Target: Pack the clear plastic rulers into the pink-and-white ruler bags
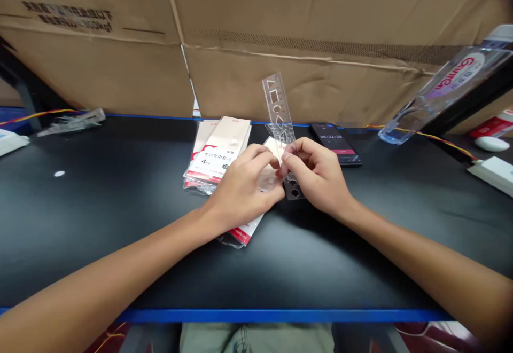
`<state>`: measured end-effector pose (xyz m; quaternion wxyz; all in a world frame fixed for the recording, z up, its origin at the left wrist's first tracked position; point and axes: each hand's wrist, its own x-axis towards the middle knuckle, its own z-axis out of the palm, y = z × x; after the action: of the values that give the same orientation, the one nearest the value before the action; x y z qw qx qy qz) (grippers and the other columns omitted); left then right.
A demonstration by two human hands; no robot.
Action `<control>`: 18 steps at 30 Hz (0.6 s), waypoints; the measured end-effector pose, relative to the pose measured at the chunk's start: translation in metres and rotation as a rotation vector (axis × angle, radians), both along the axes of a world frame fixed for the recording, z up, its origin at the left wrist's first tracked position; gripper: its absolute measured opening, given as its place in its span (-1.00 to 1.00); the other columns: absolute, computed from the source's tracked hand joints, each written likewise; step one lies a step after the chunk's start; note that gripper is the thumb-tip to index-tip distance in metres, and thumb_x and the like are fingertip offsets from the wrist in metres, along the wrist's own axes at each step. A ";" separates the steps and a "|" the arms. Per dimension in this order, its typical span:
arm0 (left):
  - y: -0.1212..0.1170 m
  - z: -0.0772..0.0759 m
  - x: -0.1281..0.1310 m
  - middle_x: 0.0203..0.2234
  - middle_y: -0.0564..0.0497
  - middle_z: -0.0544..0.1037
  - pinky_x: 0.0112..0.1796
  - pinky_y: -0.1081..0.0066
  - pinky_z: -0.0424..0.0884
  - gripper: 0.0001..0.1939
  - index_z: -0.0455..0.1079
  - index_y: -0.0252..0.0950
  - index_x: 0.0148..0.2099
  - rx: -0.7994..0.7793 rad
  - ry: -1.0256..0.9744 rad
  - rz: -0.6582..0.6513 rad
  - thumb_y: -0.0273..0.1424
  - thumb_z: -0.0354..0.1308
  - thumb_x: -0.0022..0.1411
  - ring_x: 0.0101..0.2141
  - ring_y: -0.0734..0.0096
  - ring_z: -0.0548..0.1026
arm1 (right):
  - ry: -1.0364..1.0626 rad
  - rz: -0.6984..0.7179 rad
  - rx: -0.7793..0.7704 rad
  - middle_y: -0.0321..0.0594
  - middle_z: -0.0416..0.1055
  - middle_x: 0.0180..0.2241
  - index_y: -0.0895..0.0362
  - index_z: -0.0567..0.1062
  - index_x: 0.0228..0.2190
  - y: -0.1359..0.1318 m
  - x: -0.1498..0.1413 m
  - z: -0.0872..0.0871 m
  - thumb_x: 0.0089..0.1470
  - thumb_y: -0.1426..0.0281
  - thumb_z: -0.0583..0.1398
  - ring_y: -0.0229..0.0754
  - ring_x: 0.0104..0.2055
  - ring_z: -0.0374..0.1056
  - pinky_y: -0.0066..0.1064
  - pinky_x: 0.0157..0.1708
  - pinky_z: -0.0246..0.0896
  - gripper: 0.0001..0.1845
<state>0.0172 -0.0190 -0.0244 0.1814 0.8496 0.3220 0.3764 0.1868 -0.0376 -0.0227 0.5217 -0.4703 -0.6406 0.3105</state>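
Head view — clear stencil ruler (278,104) in the right hand (320,174), above the black counter (132,193).
Right fingers pinch it; left hand (244,187) has curved fingers beside it — red-and-white packets (219,153) lie nearby.

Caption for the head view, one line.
Two bare hands hold a clear stencil ruler above a black table, beside red-and-white packets.
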 end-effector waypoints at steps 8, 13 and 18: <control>0.004 -0.004 -0.002 -0.24 0.01 0.54 -0.14 0.30 0.43 -0.87 0.44 -0.25 -0.28 0.115 0.045 0.030 -0.55 0.19 0.09 -0.19 0.31 0.50 | -0.095 0.011 0.064 -0.36 0.41 -0.53 0.10 0.38 -0.44 0.009 0.005 -0.014 0.14 0.47 0.16 -0.26 -0.48 0.36 -0.44 -0.45 0.20 -0.89; 0.010 -0.004 0.003 -0.25 0.02 0.54 -0.24 0.35 0.51 -0.78 0.49 -0.23 -0.26 0.159 0.060 0.085 -0.57 0.23 0.00 -0.20 0.32 0.50 | -0.028 0.055 0.046 -0.39 0.36 -0.56 0.09 0.34 -0.40 0.016 0.014 -0.021 0.19 0.40 0.16 -0.27 -0.49 0.37 -0.45 -0.40 0.24 -0.88; 0.015 -0.004 0.005 -0.10 -0.03 0.47 -0.27 0.36 0.53 -0.61 0.48 -0.23 -0.15 0.102 0.037 0.134 -0.54 0.33 -0.10 -0.10 0.24 0.50 | -0.121 0.079 0.063 -0.34 0.34 -0.52 0.09 0.28 -0.46 0.018 0.019 -0.017 0.20 0.43 0.14 -0.23 -0.40 0.37 -0.42 -0.32 0.27 -0.81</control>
<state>0.0221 -0.0036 -0.0281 0.1060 0.8410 0.3619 0.3880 0.2054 -0.0192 -0.0400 0.4838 -0.4460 -0.6984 0.2815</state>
